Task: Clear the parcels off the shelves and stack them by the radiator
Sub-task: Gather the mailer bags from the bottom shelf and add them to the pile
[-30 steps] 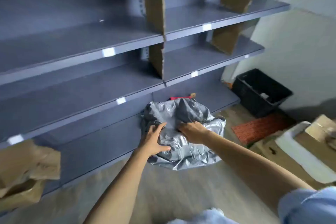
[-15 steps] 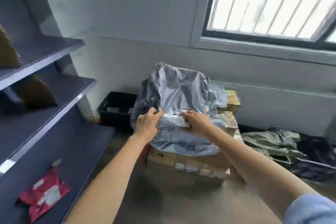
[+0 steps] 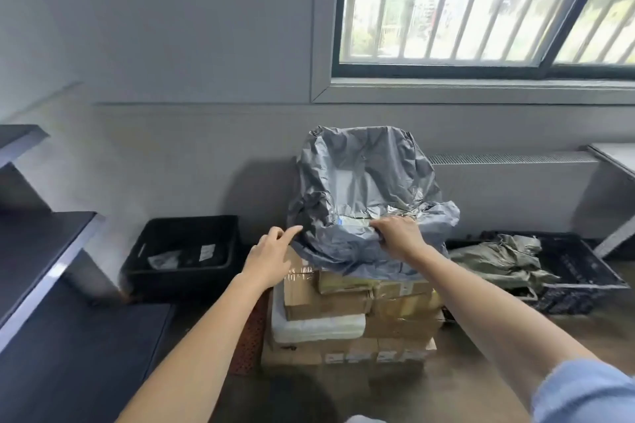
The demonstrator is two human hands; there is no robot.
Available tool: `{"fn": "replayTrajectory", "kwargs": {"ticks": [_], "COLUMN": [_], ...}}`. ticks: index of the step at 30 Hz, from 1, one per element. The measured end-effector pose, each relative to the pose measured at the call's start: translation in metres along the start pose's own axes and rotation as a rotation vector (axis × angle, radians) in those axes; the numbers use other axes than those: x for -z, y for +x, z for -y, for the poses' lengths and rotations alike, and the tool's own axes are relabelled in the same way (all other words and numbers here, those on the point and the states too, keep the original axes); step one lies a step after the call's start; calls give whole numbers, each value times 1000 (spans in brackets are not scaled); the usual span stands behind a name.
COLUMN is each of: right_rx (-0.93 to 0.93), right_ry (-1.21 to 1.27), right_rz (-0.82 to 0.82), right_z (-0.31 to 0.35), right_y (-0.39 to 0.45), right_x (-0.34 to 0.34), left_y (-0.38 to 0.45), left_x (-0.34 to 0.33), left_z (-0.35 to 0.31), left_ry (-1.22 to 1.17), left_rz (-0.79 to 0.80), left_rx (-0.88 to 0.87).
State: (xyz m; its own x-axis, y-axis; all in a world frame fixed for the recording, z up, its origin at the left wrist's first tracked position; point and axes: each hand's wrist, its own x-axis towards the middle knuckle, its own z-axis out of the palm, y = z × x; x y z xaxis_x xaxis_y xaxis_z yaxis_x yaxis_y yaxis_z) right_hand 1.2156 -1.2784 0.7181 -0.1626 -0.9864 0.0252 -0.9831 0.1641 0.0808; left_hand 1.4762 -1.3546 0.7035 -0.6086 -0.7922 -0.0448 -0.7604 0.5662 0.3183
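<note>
Grey plastic parcel (image 3: 364, 196): a crumpled grey mailer bag is sitting on top of the stack of boxes (image 3: 354, 316), its upper part standing up against the wall beside the radiator (image 3: 515, 189).
Right hand (image 3: 400, 237): it is gripping the parcel's near edge, fingers curled over a taped fold.
Left hand (image 3: 271, 256): it is lying released, fingers straight, with a fingertip just touching the parcel's left edge.
Sleeve (image 3: 584, 391): light blue cloth is showing at the lower right corner, on the right arm.
Writing on the parcel: a white label strip with a blue mark is peeking out beside the right hand; its print is too blurred to read.
Stack of boxes: brown taped cartons and one white padded package (image 3: 319, 328) are piling on the floor under the parcel; small white labels along the bottom carton are showing, unreadable.
Shelves (image 3: 44, 261): dark grey shelf boards are running along the left side.
Black crate (image 3: 182, 252): it is standing on the floor left of the stack, near the wall, holding scraps with a small white label, too small to read.
Second black crate (image 3: 580, 271): it is lying right of the stack, with olive-green bags (image 3: 498, 261) spilling over it.
Radiator: a long pale casing is running along the wall under the barred window (image 3: 481, 3).
</note>
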Motion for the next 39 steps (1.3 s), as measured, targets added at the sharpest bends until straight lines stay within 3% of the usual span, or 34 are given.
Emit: {"fn": "replayTrajectory", "kwargs": {"ticks": [4, 10, 15, 19, 23, 28, 33, 36, 39], "right_rx": [-97, -150, -79, 48, 178, 209, 192, 56, -11], "right_ry": [27, 88, 130, 130, 90, 58, -23, -12, 108], "right_rz": [-14, -32, 21, 73, 240, 497, 562, 581, 484], "right_z": [-56, -146, -209, -244, -247, -250, -243, -221, -179], "right_y": [43, 126, 187, 239, 272, 279, 284, 294, 302], "right_x": [-10, -46, -71, -94, -135, -175, -168, -144, -102], "left_y": [58, 167, 232, 266, 268, 236, 218, 209, 186], "left_x": [-9, -26, -56, -80, -108, -126, -127, -121, -112], "left_z": [-8, -39, -72, -96, -100, -88, -89, -93, -91], "left_ry": [23, 4, -10, -112, -170, -197, -203, -209, -240], "left_rz": [112, 96, 195, 166, 212, 268, 293, 236, 187], "left_rx": [-22, 21, 116, 229, 374, 516, 595, 610, 669]}}
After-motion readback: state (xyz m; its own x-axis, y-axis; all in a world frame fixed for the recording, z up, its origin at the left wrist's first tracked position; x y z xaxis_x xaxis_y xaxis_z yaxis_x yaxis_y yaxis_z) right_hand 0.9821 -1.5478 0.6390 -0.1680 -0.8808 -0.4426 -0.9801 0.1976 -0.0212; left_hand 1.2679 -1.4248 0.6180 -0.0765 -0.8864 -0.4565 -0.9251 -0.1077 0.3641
